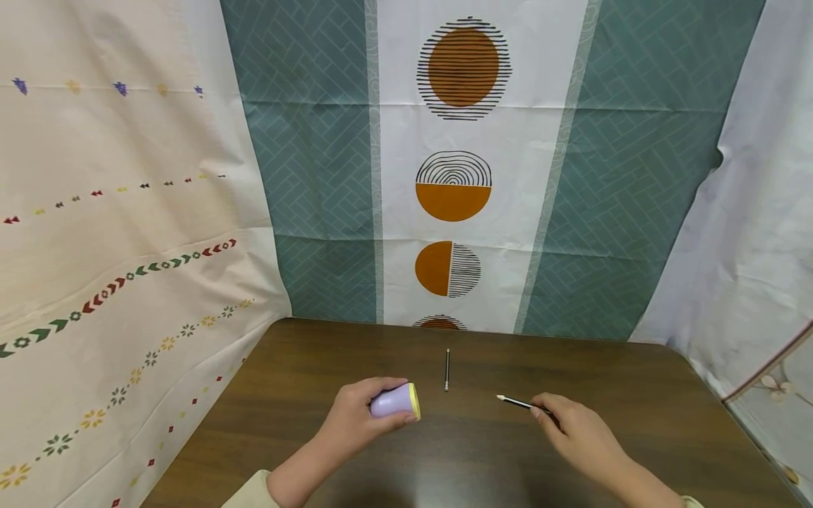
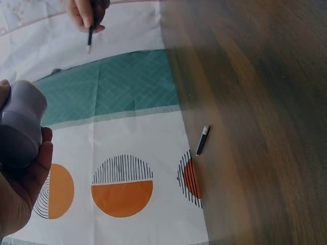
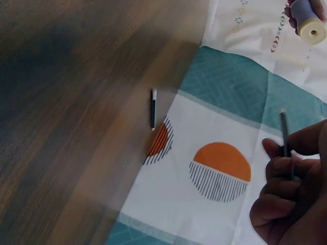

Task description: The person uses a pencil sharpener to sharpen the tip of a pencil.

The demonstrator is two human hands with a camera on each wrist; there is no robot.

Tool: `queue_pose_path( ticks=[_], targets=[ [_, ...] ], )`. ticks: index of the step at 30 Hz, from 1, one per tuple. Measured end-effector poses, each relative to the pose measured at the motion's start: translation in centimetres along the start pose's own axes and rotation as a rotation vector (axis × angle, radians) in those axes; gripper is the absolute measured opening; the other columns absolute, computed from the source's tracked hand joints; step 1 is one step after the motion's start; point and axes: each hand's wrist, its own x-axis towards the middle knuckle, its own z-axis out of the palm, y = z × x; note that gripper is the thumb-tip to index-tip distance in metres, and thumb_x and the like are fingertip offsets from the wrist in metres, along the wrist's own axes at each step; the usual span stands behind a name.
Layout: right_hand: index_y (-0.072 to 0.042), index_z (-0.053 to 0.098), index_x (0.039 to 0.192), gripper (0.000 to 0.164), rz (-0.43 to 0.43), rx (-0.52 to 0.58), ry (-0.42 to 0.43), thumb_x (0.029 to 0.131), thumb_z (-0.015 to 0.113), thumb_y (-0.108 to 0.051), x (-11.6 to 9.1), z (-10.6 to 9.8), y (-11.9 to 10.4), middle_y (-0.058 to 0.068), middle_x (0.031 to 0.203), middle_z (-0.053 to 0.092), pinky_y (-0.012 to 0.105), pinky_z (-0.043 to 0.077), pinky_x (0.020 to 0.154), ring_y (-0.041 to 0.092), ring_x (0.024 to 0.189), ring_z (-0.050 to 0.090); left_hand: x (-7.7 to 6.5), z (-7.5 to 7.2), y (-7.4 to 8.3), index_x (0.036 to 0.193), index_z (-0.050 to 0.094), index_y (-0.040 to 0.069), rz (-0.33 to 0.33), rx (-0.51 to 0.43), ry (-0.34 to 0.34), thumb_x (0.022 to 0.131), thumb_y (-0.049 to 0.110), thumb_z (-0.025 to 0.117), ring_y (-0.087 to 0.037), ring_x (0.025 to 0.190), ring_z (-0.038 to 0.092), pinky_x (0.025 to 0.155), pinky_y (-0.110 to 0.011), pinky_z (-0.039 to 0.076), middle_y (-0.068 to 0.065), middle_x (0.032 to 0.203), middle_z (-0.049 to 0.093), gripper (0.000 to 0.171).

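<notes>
My left hand [image 1: 358,413] grips a lavender pencil sharpener [image 1: 390,402], a rounded cylinder held tilted above the table. Its yellow end [image 3: 312,31], with a small dark hole in the middle, faces right. In my right hand [image 1: 581,430] a black pencil [image 1: 517,403] is pinched between thumb and fingers, its pale tip pointing left towards the sharpener. A wide gap separates tip and sharpener. Between the hands and farther back, a second black pencil [image 1: 447,370] lies on the table, its white eraser end towards me; the left wrist view shows this pencil [image 2: 203,140] too.
The dark brown wooden table [image 1: 356,353] runs back to a hanging cloth [image 1: 324,176] with green panels and orange circles. A patterned cream cloth [image 1: 127,212] borders the left side, and a white cloth [image 1: 749,247] the right.
</notes>
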Motion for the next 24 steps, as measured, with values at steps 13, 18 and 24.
queue_pose_path(
  ticks=[13, 18, 24],
  targets=[
    [-0.011, 0.071, 0.108, 0.012, 0.105, -0.023, -0.095, 0.099, 0.064, -0.015, 0.9, 0.7, 1.2, -0.006, 0.083, 0.063, 0.024, 0.037, 0.058, 0.003, 0.066, 0.044, -0.3, -0.2, -0.6, 0.113, 0.076, 0.007, -0.135, -0.044, -0.046, 0.080, 0.025, 0.088, 0.002, 0.075, 0.056, 0.062, -0.019, 0.050, -0.013, 0.105, 0.078, 0.040],
    [-0.007, 0.070, 0.109, 0.014, 0.158, 0.082, -0.137, 0.100, 0.062, -0.014, 1.6, 0.9, 2.0, -0.005, 0.074, 0.052, 0.023, 0.032, 0.055, 0.005, 0.060, 0.039, -0.4, -0.2, -0.7, 0.114, 0.076, 0.008, -0.156, -0.058, -0.062, 0.081, 0.026, 0.087, 0.002, 0.075, 0.056, 0.062, -0.019, 0.050, -0.014, 0.105, 0.078, 0.039],
    [0.001, 0.067, 0.107, 0.015, 0.166, 0.245, -0.174, 0.100, 0.060, -0.010, 2.6, 1.0, 3.2, -0.002, 0.073, 0.055, 0.023, 0.037, 0.054, 0.004, 0.060, 0.043, -0.5, -0.3, -0.7, 0.115, 0.076, 0.007, -0.198, -0.082, -0.083, 0.082, 0.026, 0.087, 0.001, 0.075, 0.056, 0.062, -0.019, 0.050, -0.016, 0.107, 0.077, 0.040]
  ],
)
